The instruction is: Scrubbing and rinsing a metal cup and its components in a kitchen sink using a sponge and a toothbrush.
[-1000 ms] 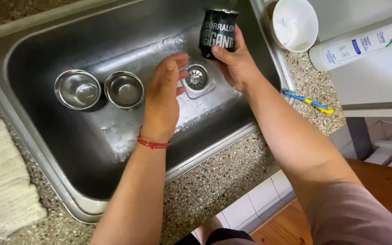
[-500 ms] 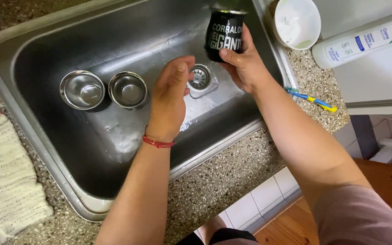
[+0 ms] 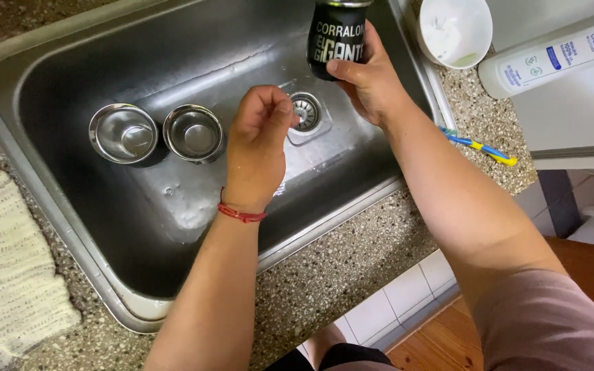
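Granite countertop (image 3: 352,275) lies nearest, speckled, with a white knitted cloth (image 3: 8,275) resting on it at the far left edge of the view. Beyond it, the steel sink (image 3: 70,206) is seen from above, its floor wet and streaked with suds. The left hand (image 3: 259,148), marked by a red thread bracelet (image 3: 240,214) at the wrist, is held above the basin with the fingers curled loosely inward; nothing can be seen in them. Two small steel bowls (image 3: 156,132) stand side by side on the sink floor to its left, and the drain strainer (image 3: 305,111) sits just beyond its knuckles. Further back, the black cup (image 3: 337,38) with white lettering is gripped around its lower body by the right hand (image 3: 369,79), thumb across the front, upright above the far part of the basin. A steady wrap low on the body would be judged best here, since wet walls may slip; the cup is best kept over the basin so drips are caught. On the counter beyond lie a blue and yellow toothbrush (image 3: 479,145), a white bowl (image 3: 456,31) and a white bottle (image 3: 551,58).
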